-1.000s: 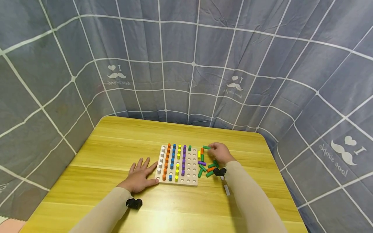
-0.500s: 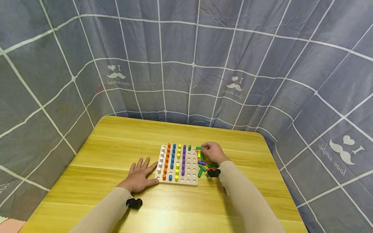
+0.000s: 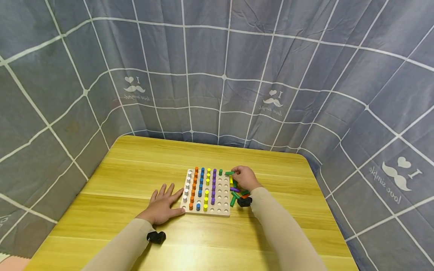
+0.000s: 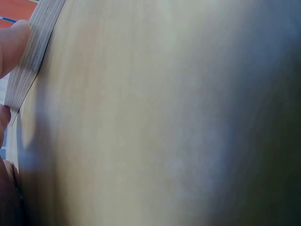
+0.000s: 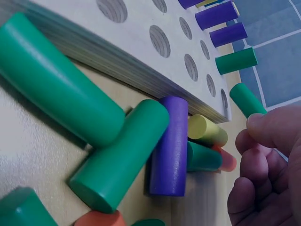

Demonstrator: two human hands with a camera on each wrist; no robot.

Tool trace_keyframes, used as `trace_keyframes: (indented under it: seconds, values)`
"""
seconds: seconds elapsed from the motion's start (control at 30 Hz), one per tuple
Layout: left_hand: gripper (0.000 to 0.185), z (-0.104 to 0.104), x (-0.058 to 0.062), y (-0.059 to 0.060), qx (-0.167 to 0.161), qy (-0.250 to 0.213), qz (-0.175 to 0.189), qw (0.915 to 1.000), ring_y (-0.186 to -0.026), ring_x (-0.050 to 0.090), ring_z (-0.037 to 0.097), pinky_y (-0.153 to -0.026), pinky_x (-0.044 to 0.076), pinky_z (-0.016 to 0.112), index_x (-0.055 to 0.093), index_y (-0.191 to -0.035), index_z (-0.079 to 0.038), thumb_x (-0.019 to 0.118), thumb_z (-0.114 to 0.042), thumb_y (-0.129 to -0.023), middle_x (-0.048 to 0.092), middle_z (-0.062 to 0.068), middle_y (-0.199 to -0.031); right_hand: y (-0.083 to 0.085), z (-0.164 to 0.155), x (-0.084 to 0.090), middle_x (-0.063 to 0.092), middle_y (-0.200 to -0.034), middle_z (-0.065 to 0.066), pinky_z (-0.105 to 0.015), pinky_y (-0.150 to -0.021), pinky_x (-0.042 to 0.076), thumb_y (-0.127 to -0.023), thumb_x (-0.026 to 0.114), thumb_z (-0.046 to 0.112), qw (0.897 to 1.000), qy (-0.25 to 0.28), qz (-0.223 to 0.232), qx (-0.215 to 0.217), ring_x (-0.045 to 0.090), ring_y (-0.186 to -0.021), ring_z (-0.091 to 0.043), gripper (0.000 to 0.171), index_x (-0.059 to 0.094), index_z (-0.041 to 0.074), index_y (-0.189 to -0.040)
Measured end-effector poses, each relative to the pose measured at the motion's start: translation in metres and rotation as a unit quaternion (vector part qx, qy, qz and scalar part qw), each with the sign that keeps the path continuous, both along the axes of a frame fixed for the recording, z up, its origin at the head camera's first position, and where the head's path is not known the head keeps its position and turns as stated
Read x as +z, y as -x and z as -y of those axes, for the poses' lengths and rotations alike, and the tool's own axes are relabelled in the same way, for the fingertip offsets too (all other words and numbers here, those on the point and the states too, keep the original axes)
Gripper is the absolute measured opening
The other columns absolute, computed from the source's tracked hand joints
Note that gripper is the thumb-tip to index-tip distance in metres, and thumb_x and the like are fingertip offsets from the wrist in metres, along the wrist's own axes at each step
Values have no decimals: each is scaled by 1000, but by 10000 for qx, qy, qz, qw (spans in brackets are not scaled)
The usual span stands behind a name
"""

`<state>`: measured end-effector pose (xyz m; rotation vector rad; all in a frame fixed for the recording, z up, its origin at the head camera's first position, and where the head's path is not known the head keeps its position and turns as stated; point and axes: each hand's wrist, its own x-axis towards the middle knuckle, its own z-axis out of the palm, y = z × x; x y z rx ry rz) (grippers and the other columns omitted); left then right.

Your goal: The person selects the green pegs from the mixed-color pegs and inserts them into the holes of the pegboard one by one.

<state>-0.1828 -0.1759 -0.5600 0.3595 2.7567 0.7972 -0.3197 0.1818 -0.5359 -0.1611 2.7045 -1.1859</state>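
A pale wooden pegboard (image 3: 218,210) lies on the table, with columns of white, orange, blue, yellow and purple pegs and one green peg (image 3: 220,172) standing at its far side. My left hand (image 3: 161,207) is spread flat at the board's left edge, its thumb (image 4: 13,44) touching the side in the left wrist view. Between thumb and fingertips, my right hand (image 3: 246,177) pinches a green peg (image 5: 248,100). That peg is tilted, just over the far right corner of the board, apart from the holes.
Right of the board lie loose pegs, several of them green (image 5: 61,77), with a purple peg (image 5: 170,146), a yellow peg (image 5: 208,130) and an orange peg (image 5: 226,158). A grey curtain (image 3: 203,75) surrounds the wooden table (image 3: 135,162).
My right hand has moved left with the green peg, from beyond the loose pegs to the board's far right corner. The left hand has stayed in place.
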Motion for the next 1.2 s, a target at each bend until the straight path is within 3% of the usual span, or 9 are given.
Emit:
trace_keyframes:
  seconds: [0.17, 0.6, 1.2]
  values:
    - [88, 0, 0, 0, 5, -9, 27, 10000, -161, -3, 53, -124, -5, 74, 33, -167, -25, 62, -68, -96, 9, 23, -176, 0, 1, -1, 70, -91, -7, -27, -58, 51, -101, 68, 12, 9999, 4, 74, -70, 58, -65, -16, 23, 75, 4, -121]
    - [87, 0, 0, 1, -12, 48, -9, 10000, -161, -2, 54, -124, -3, 74, 33, -167, -24, 63, -66, -97, 11, 24, -176, 1, 6, 3, 73, -98, -5, -35, -78, 54, -100, 69, 13, 9978, -628, -219, 50, 60, -82, -18, 22, 78, 7, -119]
    - [88, 1, 3, -1, 7, -15, 32, 10000, -161, -3, 53, -124, -5, 73, 33, -167, -25, 62, -67, -97, 10, 23, -176, 3, 7, 4, 71, -95, -4, -32, -74, 51, -100, 68, 13, 9971, -707, -238, 163, 58, -79, -18, 23, 78, 6, -120]
